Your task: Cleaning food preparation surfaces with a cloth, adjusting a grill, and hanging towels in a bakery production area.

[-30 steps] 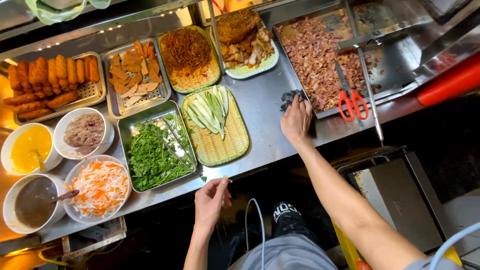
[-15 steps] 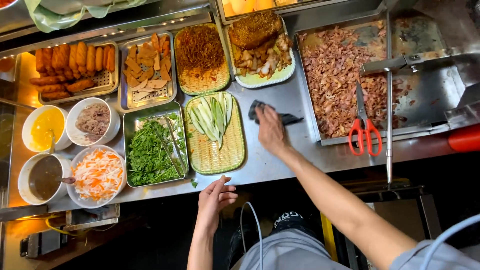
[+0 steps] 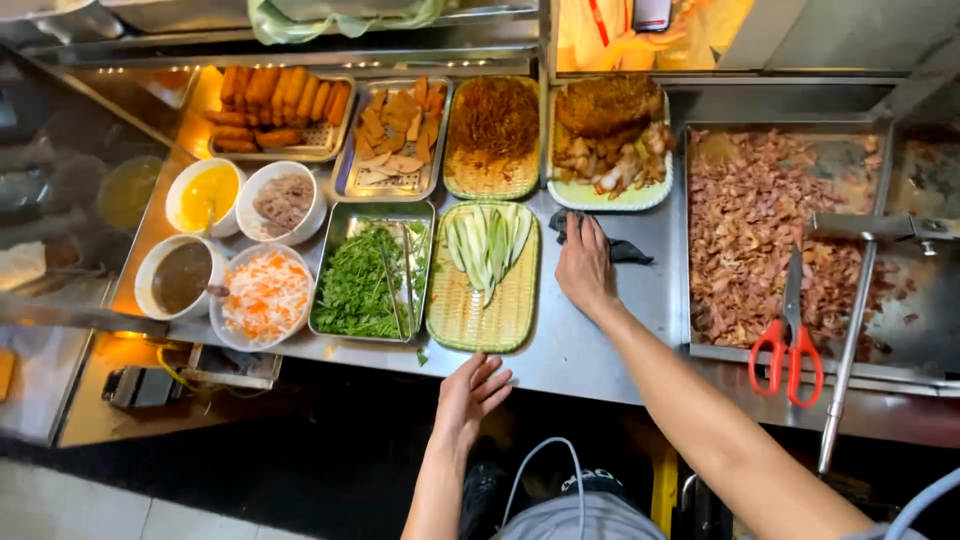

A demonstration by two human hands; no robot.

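- My right hand (image 3: 585, 270) presses flat, fingers spread, on the dark cloth (image 3: 600, 240); it has slid left along the steel bench (image 3: 640, 330) from beside the chopped-meat tray (image 3: 700, 300).
- It now lies just beside the woven tray (image 3: 470, 320).
- My left hand (image 3: 470, 395) hovers open, empty, at the bench edge.

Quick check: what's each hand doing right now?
Left hand: open, empty, at the counter edge.
Right hand: pressed flat on a dark cloth.

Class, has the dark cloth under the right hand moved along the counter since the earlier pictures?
Yes. The right hand slid the dark cloth leftward, away from the chopped-meat tray, toward the woven tray of cucumber.
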